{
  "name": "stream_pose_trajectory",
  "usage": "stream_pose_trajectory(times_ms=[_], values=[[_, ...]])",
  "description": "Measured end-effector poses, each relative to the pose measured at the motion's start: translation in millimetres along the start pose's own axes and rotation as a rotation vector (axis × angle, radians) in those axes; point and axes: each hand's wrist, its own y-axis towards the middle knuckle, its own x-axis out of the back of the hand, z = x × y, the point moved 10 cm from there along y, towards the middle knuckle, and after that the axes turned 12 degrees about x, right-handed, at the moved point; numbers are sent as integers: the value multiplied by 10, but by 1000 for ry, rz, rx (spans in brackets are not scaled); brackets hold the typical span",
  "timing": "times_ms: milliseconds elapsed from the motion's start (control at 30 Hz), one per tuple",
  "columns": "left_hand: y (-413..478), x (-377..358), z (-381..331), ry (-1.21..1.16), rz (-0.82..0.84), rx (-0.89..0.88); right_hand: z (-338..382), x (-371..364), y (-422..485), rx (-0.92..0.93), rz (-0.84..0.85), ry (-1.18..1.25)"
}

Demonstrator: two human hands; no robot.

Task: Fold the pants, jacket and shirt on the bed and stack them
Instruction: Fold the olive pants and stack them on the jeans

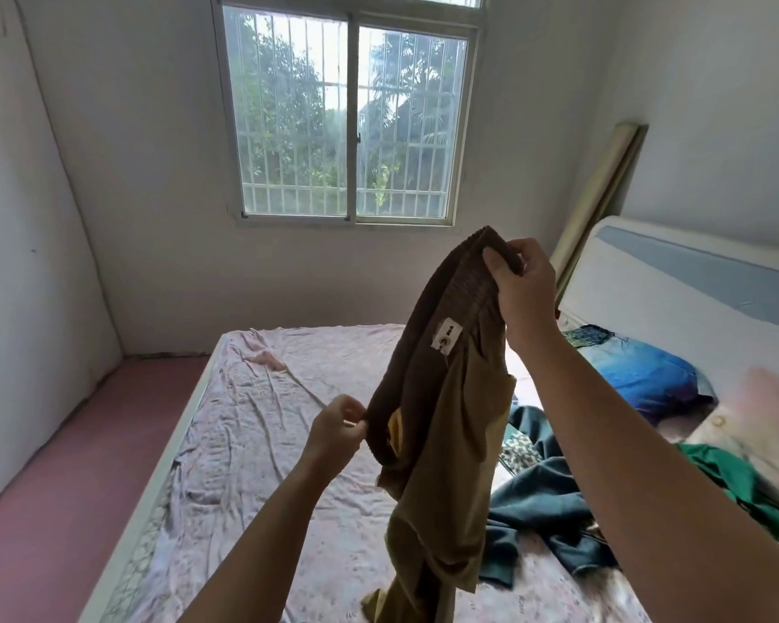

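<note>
Above the bed (pixel 253 442), the pants (pixel 450 420) hang, the right hand (pixel 525 281) gripping their waistband (pixel 462 287) at one o'clock, the left hand (pixel 336 427) pinching it at nine. The teal jacket (pixel 549 501) lies crumpled at four o'clock, the green shirt (pixel 734 481) beyond.

I record one marking only: a small white label (pixel 447 335) sewn on the inside of the pants (pixel 450 433), at the lower edge of the brown ribbed waistband (pixel 426 308). It carries a small round emblem and a few dark letters, turned sideways and too small and blurred for me to read. Nothing else legible is noted.
</note>
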Motion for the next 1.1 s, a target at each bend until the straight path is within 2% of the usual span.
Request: stream_pose_trajectory(times_ms=[100,233,433,633,733,833,900,967,1033,1100], values=[[-35,173,-235,-13,-76,-120,-167,193,-2,-16,-56,-56],[-72,185,-555,260,9,-273,-449,411,-108,-85,-155,-96],[-72,167,-520,572,148,-325,-661,601,-203,-146,-241,-130],[-63,163,-489,922,142,-345,-807,627,-236,-224,-320,-65],[-26,227,-467,875,126,-339,-824,668,-206,-229,-346,-51],[-25,326,-552,672,91,-384,-846,754,-173,-231,-373,-54],[-25,484,-687,504,4,-418,-866,798,-159,-237,-372,-62],[22,682,-758,390,-90,-371,-872,816,-166,-229,-341,-96],[90,870,-842,313,-167,-295,-854,785,-152,-209,-279,-121],[101,1097,-1110,267,-283,-291,-684,700,-7,-150,-188,-134]])
